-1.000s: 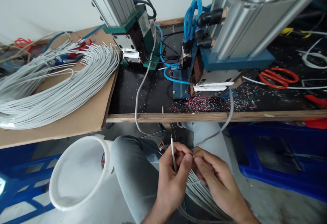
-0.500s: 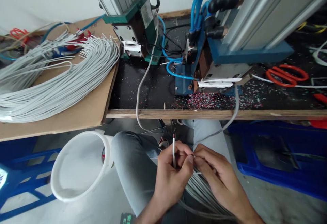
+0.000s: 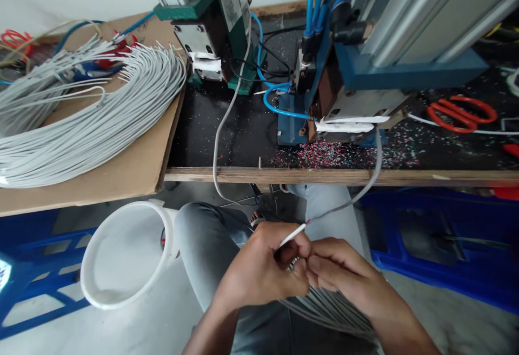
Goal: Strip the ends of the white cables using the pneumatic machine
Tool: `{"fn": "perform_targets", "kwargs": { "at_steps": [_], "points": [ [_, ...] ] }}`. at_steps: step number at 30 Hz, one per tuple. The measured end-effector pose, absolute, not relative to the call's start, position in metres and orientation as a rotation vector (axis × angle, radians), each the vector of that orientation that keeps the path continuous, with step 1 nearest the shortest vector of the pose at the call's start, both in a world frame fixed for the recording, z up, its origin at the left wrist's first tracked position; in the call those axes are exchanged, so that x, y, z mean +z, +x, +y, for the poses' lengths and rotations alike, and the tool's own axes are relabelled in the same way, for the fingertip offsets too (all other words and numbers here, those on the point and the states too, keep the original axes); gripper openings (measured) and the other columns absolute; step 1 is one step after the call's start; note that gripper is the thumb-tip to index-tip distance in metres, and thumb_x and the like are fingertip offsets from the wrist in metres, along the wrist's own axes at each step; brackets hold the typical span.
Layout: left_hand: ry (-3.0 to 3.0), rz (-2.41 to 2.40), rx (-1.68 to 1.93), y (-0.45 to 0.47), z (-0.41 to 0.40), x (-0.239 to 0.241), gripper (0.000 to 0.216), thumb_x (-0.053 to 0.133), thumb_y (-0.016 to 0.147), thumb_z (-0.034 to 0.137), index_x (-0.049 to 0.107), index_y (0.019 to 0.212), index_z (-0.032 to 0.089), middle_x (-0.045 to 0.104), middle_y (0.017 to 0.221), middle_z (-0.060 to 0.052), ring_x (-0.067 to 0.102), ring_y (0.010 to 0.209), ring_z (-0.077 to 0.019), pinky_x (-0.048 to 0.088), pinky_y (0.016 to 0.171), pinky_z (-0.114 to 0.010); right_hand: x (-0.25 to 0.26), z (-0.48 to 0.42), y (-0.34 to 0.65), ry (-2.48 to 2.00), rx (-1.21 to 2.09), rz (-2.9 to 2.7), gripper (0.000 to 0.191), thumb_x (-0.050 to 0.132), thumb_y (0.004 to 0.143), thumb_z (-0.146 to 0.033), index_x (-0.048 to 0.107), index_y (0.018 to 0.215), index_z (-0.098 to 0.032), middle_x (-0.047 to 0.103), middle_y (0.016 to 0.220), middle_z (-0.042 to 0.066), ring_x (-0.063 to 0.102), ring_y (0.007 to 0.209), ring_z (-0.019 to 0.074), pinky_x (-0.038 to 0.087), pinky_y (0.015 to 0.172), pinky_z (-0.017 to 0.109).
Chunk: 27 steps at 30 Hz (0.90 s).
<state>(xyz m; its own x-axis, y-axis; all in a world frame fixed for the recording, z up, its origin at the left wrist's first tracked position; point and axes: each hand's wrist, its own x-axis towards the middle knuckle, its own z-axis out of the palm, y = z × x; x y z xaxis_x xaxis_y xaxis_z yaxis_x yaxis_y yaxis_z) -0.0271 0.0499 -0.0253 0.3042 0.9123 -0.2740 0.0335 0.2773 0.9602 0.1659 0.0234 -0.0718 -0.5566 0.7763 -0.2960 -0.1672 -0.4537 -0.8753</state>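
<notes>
My left hand [image 3: 259, 268] is closed around a single white wire [image 3: 292, 234] whose red-tipped end sticks out up and to the right, above my lap. My right hand [image 3: 340, 274] is closed beside it, its fingertips pinching at wire ends of the grey-white bundle [image 3: 332, 309] that lies across my right thigh. The two hands touch at the fingertips. What exactly the right fingers grip is partly hidden by the left hand.
A wooden-edged bench [image 3: 324, 175] carries a blue pneumatic press [image 3: 357, 74], a green press [image 3: 214, 31], coloured insulation scraps [image 3: 324, 155] and orange scissors [image 3: 462, 113]. A large bundle of grey wires [image 3: 81, 122] lies on cardboard at left. A white bucket [image 3: 125, 252] stands by my left knee.
My left hand has rolled over, tipping the single wire from upright to pointing up and right. The view has moved closer to the bench. My right hand stays at the bundle's ends.
</notes>
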Motion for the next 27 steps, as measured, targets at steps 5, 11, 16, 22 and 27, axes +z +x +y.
{"fn": "perform_targets", "kwargs": {
  "at_steps": [5, 11, 16, 22, 27],
  "points": [
    [1.170, 1.071, 0.682, -0.024, 0.053, -0.033, 0.022, 0.066, 0.068, 0.001, 0.063, 0.066, 0.023, 0.041, 0.056, 0.010, 0.029, 0.052, -0.0104, 0.021, 0.050, -0.028, -0.091, 0.016, 0.158, -0.930, 2.113, -0.815, 0.046, 0.072, 0.095, -0.060, 0.069, 0.072, -0.020, 0.033, 0.053, -0.010, 0.021, 0.046, 0.0063, 0.014, 0.044, 0.026],
    [0.912, 1.248, 0.993, 0.002, 0.037, -0.046, 0.016, 0.072, 0.086, 0.024, 0.066, 0.072, 0.022, 0.053, 0.055, 0.007, 0.036, 0.052, -0.0117, 0.030, 0.051, -0.027, -0.087, 0.013, 0.124, -0.948, 1.875, -0.480, 0.056, 0.073, 0.089, -0.069, 0.050, 0.065, -0.024, 0.028, 0.059, -0.012, 0.017, 0.048, 0.0059, 0.016, 0.043, 0.023],
    [0.821, 1.239, 1.057, 0.007, 0.028, -0.047, 0.019, 0.077, 0.090, 0.029, 0.070, 0.074, 0.021, 0.066, 0.058, 0.003, 0.051, 0.052, -0.0124, 0.042, 0.053, -0.025, -0.089, 0.008, 0.116, -0.950, 1.798, -0.386, 0.054, 0.076, 0.088, -0.064, 0.052, 0.062, -0.024, 0.028, 0.057, -0.012, 0.017, 0.048, 0.0061, 0.018, 0.044, 0.022],
    [0.750, 1.185, 1.036, 0.006, 0.031, -0.045, 0.020, 0.082, 0.089, 0.032, 0.072, 0.077, 0.020, 0.069, 0.061, 0.003, 0.060, 0.054, -0.0124, 0.047, 0.054, -0.022, -0.089, 0.009, 0.117, -0.948, 1.778, -0.385, 0.052, 0.078, 0.086, -0.063, 0.055, 0.060, -0.024, 0.027, 0.056, -0.011, 0.015, 0.047, 0.0068, 0.017, 0.044, 0.022],
    [0.756, 1.152, 1.057, 0.008, 0.031, -0.046, 0.024, 0.082, 0.091, 0.037, 0.071, 0.077, 0.020, 0.065, 0.060, 0.005, 0.059, 0.056, -0.0129, 0.048, 0.055, -0.023, -0.086, 0.012, 0.116, -0.970, 1.754, -0.396, 0.056, 0.078, 0.085, -0.065, 0.050, 0.059, -0.024, 0.027, 0.055, -0.011, 0.017, 0.048, 0.0073, 0.018, 0.044, 0.022]
  ]
}}
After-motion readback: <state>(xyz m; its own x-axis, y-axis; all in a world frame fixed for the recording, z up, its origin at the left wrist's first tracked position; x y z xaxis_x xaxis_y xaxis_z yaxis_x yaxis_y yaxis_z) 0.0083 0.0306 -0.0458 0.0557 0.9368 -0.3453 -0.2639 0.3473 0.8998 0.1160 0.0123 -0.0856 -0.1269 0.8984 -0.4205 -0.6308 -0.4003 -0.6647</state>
